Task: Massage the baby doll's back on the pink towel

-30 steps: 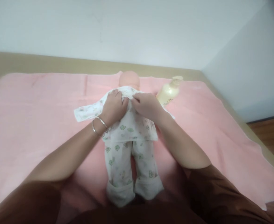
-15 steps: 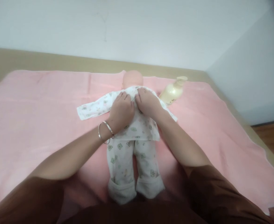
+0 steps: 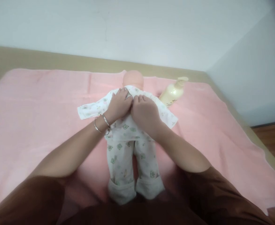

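Observation:
A baby doll (image 3: 133, 78) lies with its head at the far side, in a white printed baby shirt (image 3: 125, 132) and matching baby trousers (image 3: 121, 159) with turned-up cuffs. My left hand (image 3: 120, 104), with two silver bangles on the wrist, is closed on the shirt's upper front with bent fingers. Right beside it, my right hand (image 3: 145, 114) pinches the same part of the shirt, fingertips together near the middle of the chest. The hands hide the exact bit of cloth between the fingers. Both shirt sleeves lie spread out to the sides.
Just right of the doll's shoulder, a pale yellow pump bottle (image 3: 173, 92) lies tilted. Under everything is a pink sheet (image 3: 46, 106) on a tan surface (image 3: 57, 59). A white wall (image 3: 137, 34) stands at the back, and another rises on the right.
My right hand has shifted down and left across the chest. The left hand has moved slightly up and left, and more of the shirt's neckline shows.

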Demonstrator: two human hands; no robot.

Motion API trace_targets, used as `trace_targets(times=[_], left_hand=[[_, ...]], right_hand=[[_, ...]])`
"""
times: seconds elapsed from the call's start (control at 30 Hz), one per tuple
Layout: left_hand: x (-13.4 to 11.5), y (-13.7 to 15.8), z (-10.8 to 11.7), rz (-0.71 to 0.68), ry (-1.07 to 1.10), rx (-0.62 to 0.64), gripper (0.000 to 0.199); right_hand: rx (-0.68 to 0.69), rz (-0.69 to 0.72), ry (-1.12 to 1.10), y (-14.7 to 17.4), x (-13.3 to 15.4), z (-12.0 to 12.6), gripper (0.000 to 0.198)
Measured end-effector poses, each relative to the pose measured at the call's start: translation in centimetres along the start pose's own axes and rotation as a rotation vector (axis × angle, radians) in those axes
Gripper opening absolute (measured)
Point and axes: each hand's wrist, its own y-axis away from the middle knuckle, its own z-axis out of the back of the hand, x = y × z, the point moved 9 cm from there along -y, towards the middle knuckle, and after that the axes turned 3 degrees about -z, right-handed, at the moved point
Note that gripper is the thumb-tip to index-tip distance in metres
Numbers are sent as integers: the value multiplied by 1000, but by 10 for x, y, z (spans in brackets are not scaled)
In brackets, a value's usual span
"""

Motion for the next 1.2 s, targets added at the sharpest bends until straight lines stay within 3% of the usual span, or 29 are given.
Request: trace_targets(times=[0.17, 0.27, 0.47, 0.57, 0.67, 0.73, 0.8, 0.97, 1.03, 1.2], left_hand=[[13, 0, -7, -6, 14, -123, 50], [18, 4, -8, 0, 87, -197, 52], [20, 6, -5, 20, 102, -218, 58], [20, 7, -5, 7, 98, -235, 56], [23, 8, -6, 12, 112, -245, 54], [23, 8, -6, 3, 107, -252, 53], [23, 8, -6, -11, 92, -258, 52], [24, 7, -7, -17, 77, -264, 51], [24, 7, -7, -10, 84, -259, 51], [24, 9, -7, 12, 108, -250, 52]], right_hand=[[3, 0, -160, -4, -4, 0, 45], [-11, 4, -299, -19, -16, -7, 48], [-29, -118, -500, -40, -49, -26, 50], [-70, -162, -549, -36, -59, -15, 48], [-204, -194, -527, -25, -68, 10, 53], [-297, -189, -491, -19, -68, 23, 56], [-306, -165, -450, -17, -60, 23, 57], [-52, -82, -398, -20, -25, -15, 54], [-28, -76, -420, -20, -22, -19, 54], [-188, -122, -485, -19, -43, 7, 58]])
